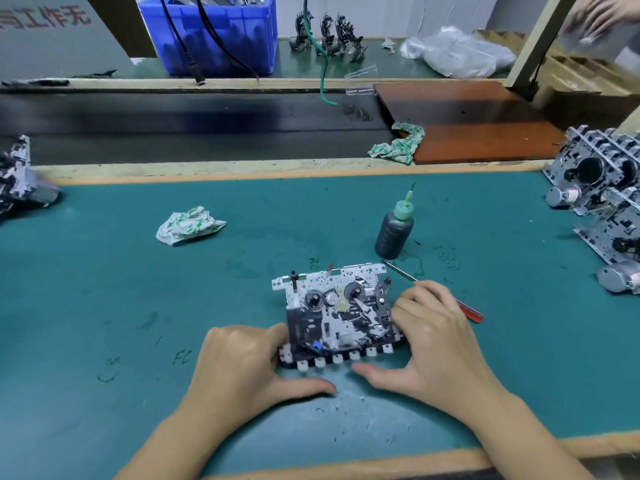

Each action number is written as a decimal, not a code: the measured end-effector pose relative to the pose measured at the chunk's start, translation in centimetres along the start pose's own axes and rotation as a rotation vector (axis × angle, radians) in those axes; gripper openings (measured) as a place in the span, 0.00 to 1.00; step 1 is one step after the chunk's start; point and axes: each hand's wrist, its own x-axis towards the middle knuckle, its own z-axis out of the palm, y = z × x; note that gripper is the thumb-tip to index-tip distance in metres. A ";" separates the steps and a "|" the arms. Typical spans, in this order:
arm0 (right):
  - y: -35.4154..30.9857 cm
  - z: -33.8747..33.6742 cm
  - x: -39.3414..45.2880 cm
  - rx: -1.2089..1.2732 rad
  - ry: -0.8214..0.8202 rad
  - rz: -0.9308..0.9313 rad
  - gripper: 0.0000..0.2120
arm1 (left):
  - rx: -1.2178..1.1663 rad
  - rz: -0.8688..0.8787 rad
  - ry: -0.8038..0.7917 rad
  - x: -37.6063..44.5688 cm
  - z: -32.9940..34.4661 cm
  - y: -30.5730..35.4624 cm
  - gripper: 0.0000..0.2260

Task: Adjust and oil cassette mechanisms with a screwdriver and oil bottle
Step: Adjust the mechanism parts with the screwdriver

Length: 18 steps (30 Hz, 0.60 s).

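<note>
Mechanism (337, 311): lies flat on the counter (121, 289), reels up and key row toward the person, between both hands; apparently so the parts to be adjusted face the eye.
Left hand (242, 362): fingers curled against the mechanism's left edge, thumb flat on the counter before the keys; seems to brace the mechanism.
Right hand (433, 344): fingers curled on the right edge, thumb stretched along the key row; this grip holds no tool.
Screwdriver (433, 292): lies on the counter just behind the right hand, red handle outward, within easy reach.
Oil bottle (394, 230): upright, needle tip up, just beyond the mechanism; untouched.
Rag (190, 226): crumpled, well to the left.
More mechanisms (602, 209): stacked at the right edge, probably awaiting their turn.
</note>
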 end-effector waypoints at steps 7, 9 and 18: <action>0.6 0.0 0.1 -0.005 -0.035 -0.061 0.26 | 0.064 -0.090 0.080 0.0 0.2 0.9 0.30; 0.6 -0.1 0.0 -0.038 -0.028 -0.091 0.25 | 0.073 -0.108 0.107 0.0 0.3 1.0 0.29; 0.0 -0.4 0.1 0.018 -0.054 -0.070 0.24 | 0.072 -0.145 0.099 0.4 0.3 0.3 0.30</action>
